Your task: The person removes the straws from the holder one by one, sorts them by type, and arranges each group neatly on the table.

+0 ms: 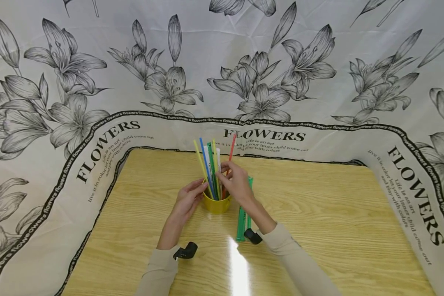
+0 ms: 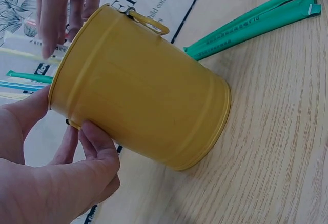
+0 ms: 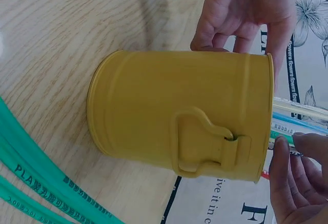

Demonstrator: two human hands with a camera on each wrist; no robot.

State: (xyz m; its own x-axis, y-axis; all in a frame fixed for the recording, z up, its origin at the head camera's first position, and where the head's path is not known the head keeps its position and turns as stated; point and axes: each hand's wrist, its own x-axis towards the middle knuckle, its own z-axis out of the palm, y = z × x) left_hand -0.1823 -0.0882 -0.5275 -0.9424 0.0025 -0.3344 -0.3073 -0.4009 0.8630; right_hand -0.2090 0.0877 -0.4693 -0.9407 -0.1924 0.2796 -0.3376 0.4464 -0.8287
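Observation:
A small yellow metal bucket with side handles stands on the table, holding several upright straws: yellow, blue, green-wrapped, white-wrapped and red. My left hand grips the bucket's left side, thumb at the rim and fingers curled by the handle, as the left wrist view shows. Above the rim, my right hand pinches a white-wrapped straw between thumb and fingertips. In the right wrist view those fingers partly cover the straws, whose lower ends are hidden inside the bucket.
Green-wrapped straws lie on the wooden table just right of the bucket, partly under my right forearm. A white cloth with black flower prints and lettering hangs behind and beside the table.

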